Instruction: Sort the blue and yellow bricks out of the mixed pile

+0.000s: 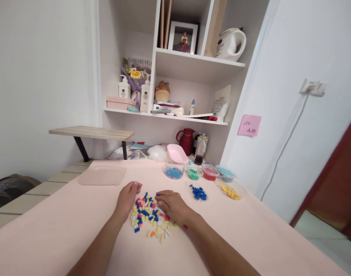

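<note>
A loose pile of small mixed pieces (148,212), in pale yellow, dark blue, white, pink-red and orange, lies spread on the pink tabletop. At its left edge rests my left hand (128,199), fingers curled and thumb against them; what is inside, if anything, is hidden. My right hand (174,205) reaches over the pile's right side with fingers bent down together among the pieces. A bit of dark blue shows by its fingertips, but the grip itself is hidden. Right of that hand sits a separate heap of dark blue pieces (198,192).
Along the back right stand clear tubs of blue pieces (174,173), green pieces (193,174), red pieces (210,175), light blue pieces (226,172) and yellow pieces (230,192). Behind them are a pink container (177,154), a red jug (187,141) and a bottle (201,150). A clear lid (102,175) lies left.
</note>
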Demonstrator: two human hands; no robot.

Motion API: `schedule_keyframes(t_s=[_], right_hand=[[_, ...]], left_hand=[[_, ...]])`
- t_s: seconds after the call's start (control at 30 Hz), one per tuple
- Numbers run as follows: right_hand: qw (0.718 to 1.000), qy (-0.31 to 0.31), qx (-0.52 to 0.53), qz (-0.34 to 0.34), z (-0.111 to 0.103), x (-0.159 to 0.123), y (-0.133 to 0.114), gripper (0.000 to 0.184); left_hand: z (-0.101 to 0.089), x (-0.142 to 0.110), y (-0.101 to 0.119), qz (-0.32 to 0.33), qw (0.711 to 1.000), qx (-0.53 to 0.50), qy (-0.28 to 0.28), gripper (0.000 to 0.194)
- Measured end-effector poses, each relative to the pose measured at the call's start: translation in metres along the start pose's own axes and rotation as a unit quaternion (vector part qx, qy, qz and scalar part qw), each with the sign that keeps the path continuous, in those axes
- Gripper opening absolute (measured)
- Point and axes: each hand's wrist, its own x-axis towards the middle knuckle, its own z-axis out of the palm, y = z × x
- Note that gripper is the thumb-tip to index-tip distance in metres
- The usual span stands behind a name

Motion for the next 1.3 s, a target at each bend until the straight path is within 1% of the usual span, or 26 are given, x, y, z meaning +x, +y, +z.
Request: schedule_keyframes(t_s=[0.1,0.17,0.23,0.3,0.37,0.4,0.47,0.53,0.6,0.67,0.77,0.87,0.97,1.03,1.1,1.2,1.3], right_hand=[[0.999,0.020,0.048,-0.011,-0.001,0.001,0.004,0.037],[0.993,0.059,0.099,-0.005,-0.007,0.002,0.011,0.039],[0.981,0.118,0.152,0.014,-0.019,0.001,0.020,0.043],[0.966,0.176,0.186,0.037,-0.036,-0.004,0.033,0.043],[0.952,0.223,0.196,0.071,-0.054,-0.013,0.049,0.042],[0.947,0.240,0.189,0.099,-0.063,-0.019,0.057,0.040],[0.938,0.259,0.158,0.170,-0.075,-0.031,0.073,0.037],[0.929,0.257,0.127,0.234,-0.082,-0.041,0.085,0.033],[0.923,0.251,0.111,0.270,-0.086,-0.047,0.092,0.028],[0.920,0.251,0.109,0.280,-0.087,-0.049,0.094,0.026],[0.924,0.254,0.117,0.262,-0.087,-0.046,0.089,0.029],[0.933,0.244,0.146,0.223,-0.080,-0.041,0.080,0.034],[0.955,0.197,0.164,0.150,-0.063,-0.034,0.066,0.035],[0.974,0.160,0.139,0.084,-0.049,-0.028,0.053,0.035],[0.986,0.128,0.104,0.026,-0.036,-0.023,0.040,0.039],[0.994,0.085,0.069,-0.028,-0.021,-0.014,0.020,0.047],[0.996,0.044,0.047,-0.057,-0.012,-0.007,0.007,0.047]], left_hand=[[-0.001,-0.002,0.004,0.004,1.000,-0.009,0.006,0.046],[-0.001,-0.003,0.006,0.005,1.000,-0.013,0.006,0.047],[-0.002,-0.004,0.008,0.004,1.000,-0.016,0.004,0.048],[-0.002,-0.004,0.009,0.002,1.000,-0.022,0.002,0.048],[-0.002,-0.003,0.010,-0.002,1.000,-0.027,0.002,0.049],[-0.002,-0.002,0.010,-0.006,1.000,-0.028,0.002,0.050],[-0.002,0.000,0.009,-0.015,1.000,-0.025,0.001,0.051],[-0.002,0.001,0.008,-0.019,1.000,-0.022,-0.002,0.051],[-0.002,0.002,0.008,-0.019,0.999,-0.026,-0.004,0.049],[-0.002,0.001,0.009,-0.020,0.999,-0.031,-0.006,0.049],[-0.003,0.000,0.010,-0.022,0.999,-0.028,-0.006,0.048],[-0.002,0.000,0.009,-0.013,1.000,-0.024,-0.010,0.048],[0.000,0.000,0.007,0.001,1.000,-0.019,-0.024,0.048],[0.002,-0.001,0.005,0.004,0.999,-0.009,-0.033,0.047],[0.003,-0.003,0.006,0.004,0.999,-0.001,-0.048,0.046],[0.003,-0.008,0.011,0.000,0.996,-0.002,-0.087,0.044],[0.001,-0.014,0.016,-0.012,0.986,-0.027,-0.167,0.045]])
